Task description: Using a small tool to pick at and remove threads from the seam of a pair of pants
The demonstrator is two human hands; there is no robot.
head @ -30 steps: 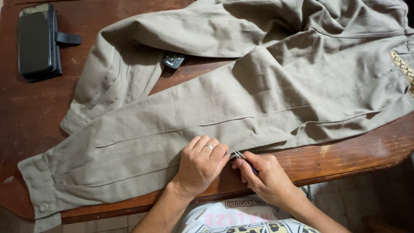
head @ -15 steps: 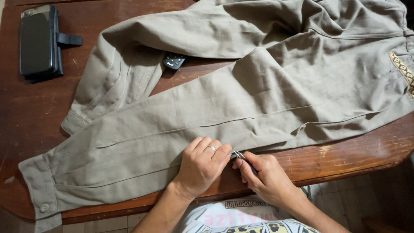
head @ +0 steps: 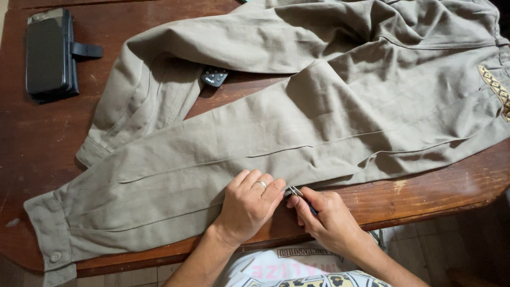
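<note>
Nothing moved; left hand [head: 249, 204] flat on trousers [head: 297, 122]; right hand [head: 329, 218] pinching small tool [head: 295, 191].

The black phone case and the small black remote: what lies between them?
In the head view, bare wooden table and a fold of the khaki trousers' upper leg separate phone case from remote.

Khaki trousers [head: 319, 122] cover most of the wooden table [head: 32, 159]; bare wood lies left, below the black phone case [head: 49, 53].

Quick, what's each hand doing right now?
Left hand: flat and open, pressing the olive trousers near their front edge, holding nothing.
Right hand: closed, pinching a small metal tool at the fabric edge.
</note>
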